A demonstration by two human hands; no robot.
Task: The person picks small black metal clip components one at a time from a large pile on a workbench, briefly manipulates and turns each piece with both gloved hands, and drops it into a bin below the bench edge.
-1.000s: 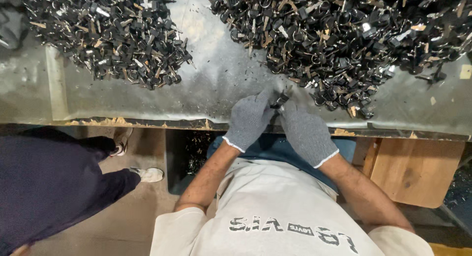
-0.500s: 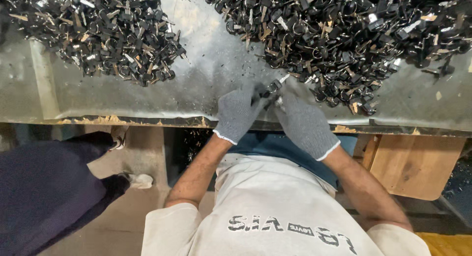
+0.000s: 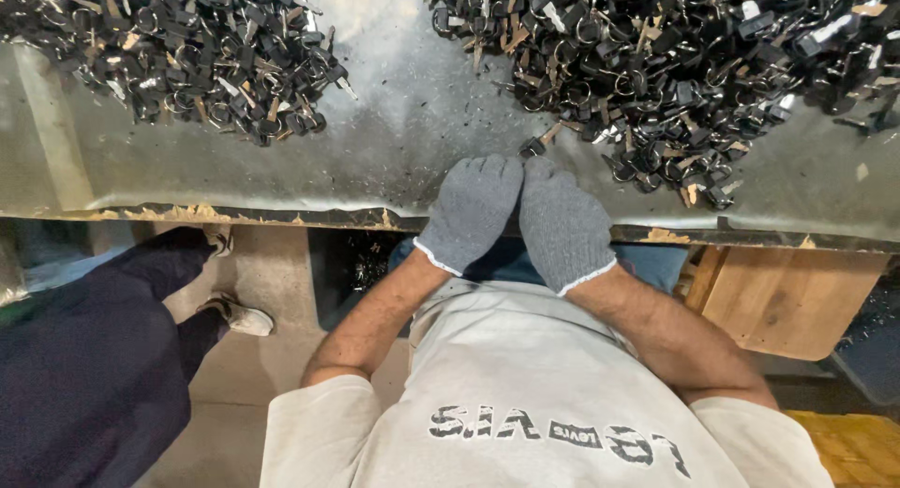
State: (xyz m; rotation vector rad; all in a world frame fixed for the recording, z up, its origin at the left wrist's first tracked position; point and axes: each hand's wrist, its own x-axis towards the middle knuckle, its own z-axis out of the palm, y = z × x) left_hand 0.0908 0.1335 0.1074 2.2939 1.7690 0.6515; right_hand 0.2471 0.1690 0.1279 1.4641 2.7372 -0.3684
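Both hands in grey knit work gloves sit together at the near edge of the grey scuffed metal desk [image 3: 394, 141], knuckles touching. Left hand [image 3: 472, 211] and right hand [image 3: 562, 227] curl their fingers down over something small; probably a key between the fingertips, but the gloves hide it, so I cannot tell what either grip closes on or how tightly.

Just beyond the fingertips lies a small black-headed key with a pale metal blade [image 3: 542, 139], on the desk, apart from the gloves, at the near fringe of the big heap of black-headed keys and rings [image 3: 656, 66] that fills the far right corner. A second similar heap of keys [image 3: 178, 57] covers the far left corner, well apart from the hands.

Handling judgement: each key looks light and rigid, with a smooth, likely slippery metal blade and a chunkier plastic head. The head is the better place to pinch, especially through thick knit gloves. The heaps look tangled, so pieces may drag neighbours along.

Below the near edge: a wooden box [image 3: 787, 296] at right, another person's dark trouser leg and shoe [image 3: 234, 315] at left.
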